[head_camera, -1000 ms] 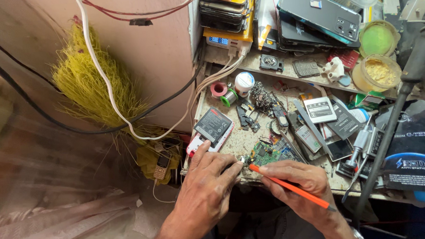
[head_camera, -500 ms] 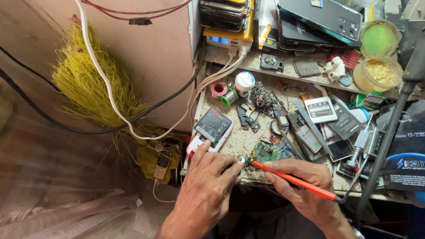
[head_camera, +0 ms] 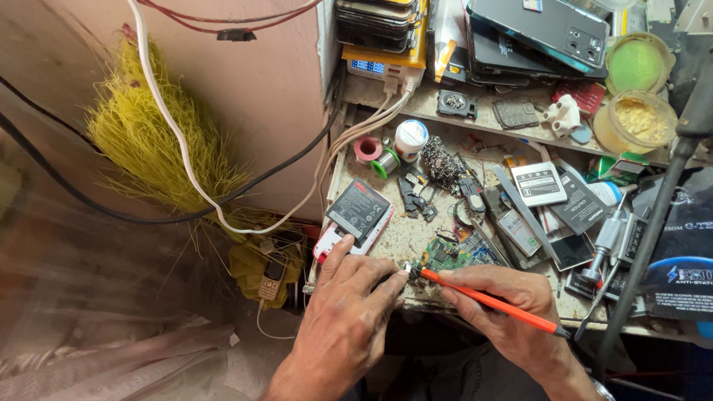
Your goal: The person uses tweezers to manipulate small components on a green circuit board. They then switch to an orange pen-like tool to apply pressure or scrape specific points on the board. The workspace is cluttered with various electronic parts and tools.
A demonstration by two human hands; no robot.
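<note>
My right hand [head_camera: 505,311] grips a thin orange-handled tool [head_camera: 492,301], its tip touching the left edge of a small green circuit board [head_camera: 445,254] near the bench's front edge. My left hand [head_camera: 350,307] rests palm down beside the board, its fingers pressed against a small dark part at the tool's tip. A phone with a black battery [head_camera: 359,212] in its open back lies just beyond my left hand.
The bench holds phone batteries [head_camera: 539,184], solder spools [head_camera: 410,137], loose metal parts [head_camera: 442,165] and two yellow-green tubs [head_camera: 634,64]. Stacked phones [head_camera: 538,22] fill the back shelf. A black stand arm [head_camera: 665,200] crosses at right. A yellow brush [head_camera: 146,142] and cables hang on the left wall.
Both hands stay at the board. The orange tool's tip has shifted slightly along the board's edge; nothing else moved.
</note>
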